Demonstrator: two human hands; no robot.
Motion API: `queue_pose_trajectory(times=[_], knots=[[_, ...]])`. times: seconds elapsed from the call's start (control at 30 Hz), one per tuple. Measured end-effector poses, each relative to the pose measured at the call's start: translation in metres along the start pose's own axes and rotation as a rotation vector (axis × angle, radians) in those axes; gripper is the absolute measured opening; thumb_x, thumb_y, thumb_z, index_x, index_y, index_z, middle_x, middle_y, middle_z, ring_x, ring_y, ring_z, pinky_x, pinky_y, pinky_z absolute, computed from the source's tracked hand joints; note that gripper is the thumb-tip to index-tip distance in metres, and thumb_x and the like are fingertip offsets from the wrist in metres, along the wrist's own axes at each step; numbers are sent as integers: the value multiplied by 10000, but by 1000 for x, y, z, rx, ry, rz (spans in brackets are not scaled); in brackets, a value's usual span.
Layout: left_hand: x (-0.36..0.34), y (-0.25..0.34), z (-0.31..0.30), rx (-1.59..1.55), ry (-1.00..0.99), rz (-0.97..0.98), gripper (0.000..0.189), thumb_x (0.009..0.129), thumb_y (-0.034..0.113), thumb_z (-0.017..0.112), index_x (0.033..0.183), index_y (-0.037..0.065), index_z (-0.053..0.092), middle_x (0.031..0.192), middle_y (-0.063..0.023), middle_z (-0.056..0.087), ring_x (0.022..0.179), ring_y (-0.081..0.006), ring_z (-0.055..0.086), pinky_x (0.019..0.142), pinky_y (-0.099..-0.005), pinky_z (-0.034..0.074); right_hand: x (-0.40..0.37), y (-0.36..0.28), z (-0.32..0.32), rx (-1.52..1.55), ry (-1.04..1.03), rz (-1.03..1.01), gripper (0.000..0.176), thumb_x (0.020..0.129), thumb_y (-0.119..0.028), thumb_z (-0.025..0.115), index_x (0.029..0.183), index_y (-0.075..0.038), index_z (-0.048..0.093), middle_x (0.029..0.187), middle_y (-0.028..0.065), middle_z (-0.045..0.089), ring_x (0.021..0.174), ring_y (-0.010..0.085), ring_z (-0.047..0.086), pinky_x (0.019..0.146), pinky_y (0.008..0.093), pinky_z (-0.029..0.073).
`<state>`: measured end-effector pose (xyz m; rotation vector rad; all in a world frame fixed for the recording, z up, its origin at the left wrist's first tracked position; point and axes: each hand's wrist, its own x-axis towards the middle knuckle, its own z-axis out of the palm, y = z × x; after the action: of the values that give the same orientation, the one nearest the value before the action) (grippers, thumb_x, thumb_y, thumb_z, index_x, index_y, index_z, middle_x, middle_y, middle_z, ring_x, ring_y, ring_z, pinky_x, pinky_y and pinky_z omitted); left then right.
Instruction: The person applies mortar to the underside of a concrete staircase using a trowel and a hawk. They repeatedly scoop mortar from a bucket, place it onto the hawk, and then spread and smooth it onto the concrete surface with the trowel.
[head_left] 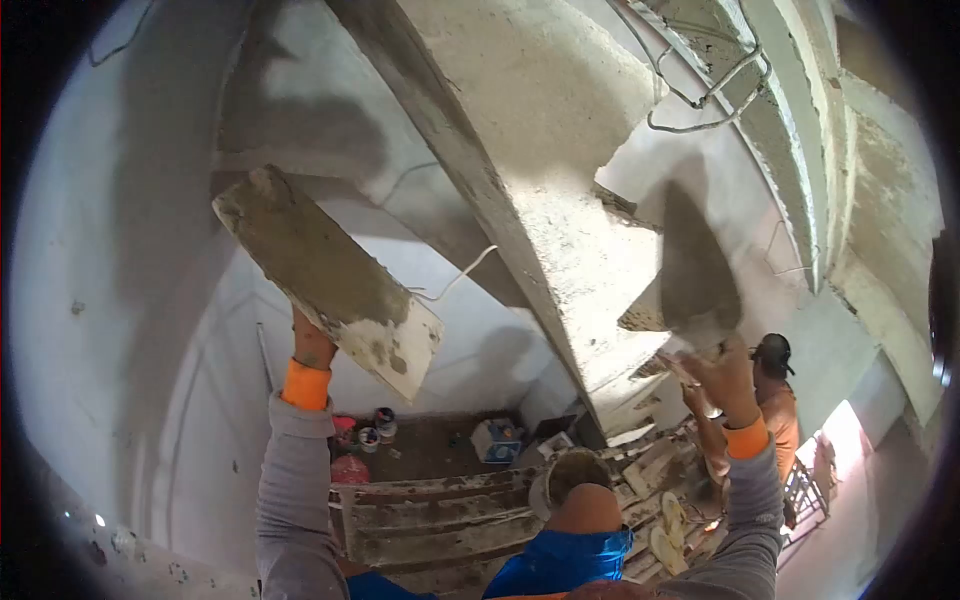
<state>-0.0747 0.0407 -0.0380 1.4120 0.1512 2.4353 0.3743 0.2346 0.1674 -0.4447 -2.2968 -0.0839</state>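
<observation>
Working with the slanting beam as landmark. Bucket below its lower end, by the planks; grey-brown wet-looking material inside, my knee hiding part of the rim. Two small pails on the floor left of the beam, contents too small to tell; red items close by. Blue-and-white box nearer the beam's foot, contents unclear. My left hand grasps the mortar board from beneath, left of the beam, fingers hidden; board tilted, brown mortar over its upper part, pale surface bare at the lower end. A visible gap separates that end from the beam's edge, a white wire crossing it. My right hand, blurred, is closed round the trowel, right of the beam, blade pointing up; contact with the surface behind, cannot tell. Another person just beyond that hand, so room looks tighter there.
</observation>
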Motion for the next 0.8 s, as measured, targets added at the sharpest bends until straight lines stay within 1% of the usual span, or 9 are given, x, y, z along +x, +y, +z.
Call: queue_pose_trajectory(times=[0.1,0.23,0.27,0.43,0.53,0.67,0.7,0.73,0.8], knots=[[-9,-23,-29,237,192,4,453,959,293,376,1343,74,278,1311,-107,412,1165,-245,450,968,-383,417,-11,52,-28,477,133,229,212,834,-178,585,915,11,533,748,102,588,633,148,570,579,292,467],[-23,-54,-61,673,225,31,459,956,299,383,1347,82,278,1318,-120,404,1168,-256,450,966,-393,418,21,104,-82,-132,321,29,153,852,-165,557,849,-16,520,596,46,511,473,109,491,431,262,401],[-28,-67,-80,479,209,13,463,955,283,393,1354,86,263,1321,-118,399,1172,-259,447,970,-394,416,40,57,-94,47,319,252,138,853,-156,554,835,-25,515,567,32,493,447,111,477,408,261,387],[-33,-86,-92,74,239,-132,486,950,307,398,1366,103,249,1320,-111,399,1181,-265,439,976,-399,414,99,36,-143,116,359,26,209,895,-245,537,923,-39,558,600,-11,452,491,73,440,438,231,364],[-35,-89,-82,35,243,-116,493,950,326,397,1366,105,253,1319,-108,399,1179,-263,441,976,-399,415,97,13,-153,-96,392,313,221,916,-247,492,959,-40,557,622,2,466,547,84,463,482,232,377],[-27,-79,-49,-296,119,-136,504,950,283,417,1376,108,215,1328,-102,385,1182,-253,437,982,-396,411,64,79,-151,124,254,95,167,894,-174,495,955,-29,551,727,33,529,638,125,516,522,268,423],[-26,-80,-49,-197,124,-132,505,949,287,418,1376,109,216,1327,-102,386,1181,-251,438,982,-395,409,49,106,-150,-591,114,-150,158,815,-66,514,960,-16,549,768,61,556,644,159,544,540,294,443],[-26,-81,-50,-94,131,-127,507,948,291,419,1376,109,217,1326,-102,388,1180,-249,438,983,-394,408,33,84,-122,-333,61,30,257,712,-8,538,969,-6,549,825,74,587,677,207,578,587,322,458],[-24,-76,-44,81,142,-94,508,946,299,422,1372,104,227,1319,-103,397,1175,-247,441,981,-389,407,-1,65,-72,-289,-154,-177,257,696,-56,593,950,-20,579,827,93,604,739,239,595,638,355,463]])
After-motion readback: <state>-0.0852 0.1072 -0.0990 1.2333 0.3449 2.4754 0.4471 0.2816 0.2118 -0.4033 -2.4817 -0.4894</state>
